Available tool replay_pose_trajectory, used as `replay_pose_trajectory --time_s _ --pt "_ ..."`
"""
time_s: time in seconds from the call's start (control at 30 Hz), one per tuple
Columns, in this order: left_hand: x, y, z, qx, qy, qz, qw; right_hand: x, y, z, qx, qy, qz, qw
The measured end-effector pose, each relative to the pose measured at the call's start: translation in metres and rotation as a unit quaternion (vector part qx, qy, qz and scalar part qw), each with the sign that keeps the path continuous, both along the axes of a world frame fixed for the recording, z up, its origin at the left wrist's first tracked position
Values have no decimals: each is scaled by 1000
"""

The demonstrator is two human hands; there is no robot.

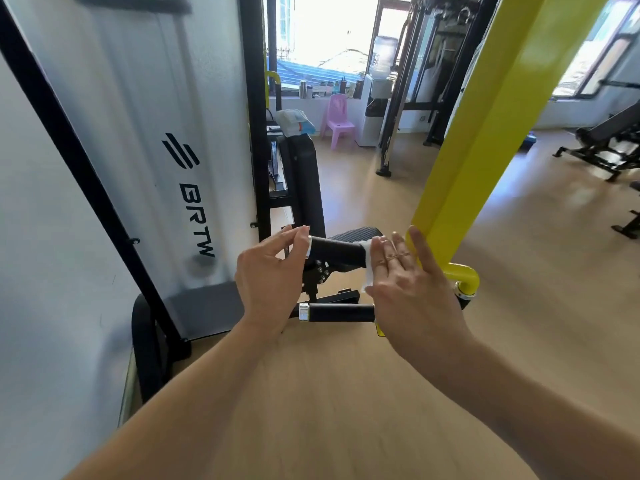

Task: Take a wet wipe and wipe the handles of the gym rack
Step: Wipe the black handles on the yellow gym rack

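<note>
Head view showed right hand [403, 271], fingers straight, pressing wet wipe [369, 271] on upper handle [337, 252] near yellow arm [485, 133]; left hand [273, 268] pinched the handle's free end, second handle [341, 312] just below both. Best wrap wipe round, drag toward left fingers. Panel [145, 133] left of them read "BRTW".

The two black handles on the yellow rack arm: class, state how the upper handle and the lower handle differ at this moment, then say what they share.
1. The upper handle has the white wipe against it; the lower handle has none.
2. The left hand pinches the upper handle's end and the right hand presses the wipe on it; the lower handle is ungripped.
Shared: both are black, roughly horizontal grips.
</note>
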State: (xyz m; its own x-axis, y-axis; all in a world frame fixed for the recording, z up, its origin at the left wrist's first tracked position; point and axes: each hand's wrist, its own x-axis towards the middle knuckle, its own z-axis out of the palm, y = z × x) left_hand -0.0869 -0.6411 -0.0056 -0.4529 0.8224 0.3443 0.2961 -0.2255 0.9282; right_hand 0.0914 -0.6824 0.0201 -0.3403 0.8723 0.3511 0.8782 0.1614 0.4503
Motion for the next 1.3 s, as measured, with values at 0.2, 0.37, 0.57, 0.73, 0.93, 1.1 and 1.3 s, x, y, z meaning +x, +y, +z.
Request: replay_pose_trajectory --time_s 0.2,0.37,0.57,0.73,0.93,1.1,1.3 --pt "-2 -3 3 -1 9 -5 1000 -45 20 -4 32 215 163 962" --pt "-3 -4 4 -9 29 5 1000 -41 29 0 48 191 140 970" --pt "-3 -5 4 -11 38 3 999 -7 12 20 70 21 23 997" --pt "-4 -7 6 -28 8 -8 1000 6 19 7 73 -9 63 995" --pt "-5 -8 11 -24 9 -18 1000 -25 39 -6 110 169 220 954" --pt "-7 -6 11 -15 41 -9 999 -44 44 -3 126 194 238 943" --pt "0 -6 16 -42 86 11 995 4 22 17 130 4 116 985"
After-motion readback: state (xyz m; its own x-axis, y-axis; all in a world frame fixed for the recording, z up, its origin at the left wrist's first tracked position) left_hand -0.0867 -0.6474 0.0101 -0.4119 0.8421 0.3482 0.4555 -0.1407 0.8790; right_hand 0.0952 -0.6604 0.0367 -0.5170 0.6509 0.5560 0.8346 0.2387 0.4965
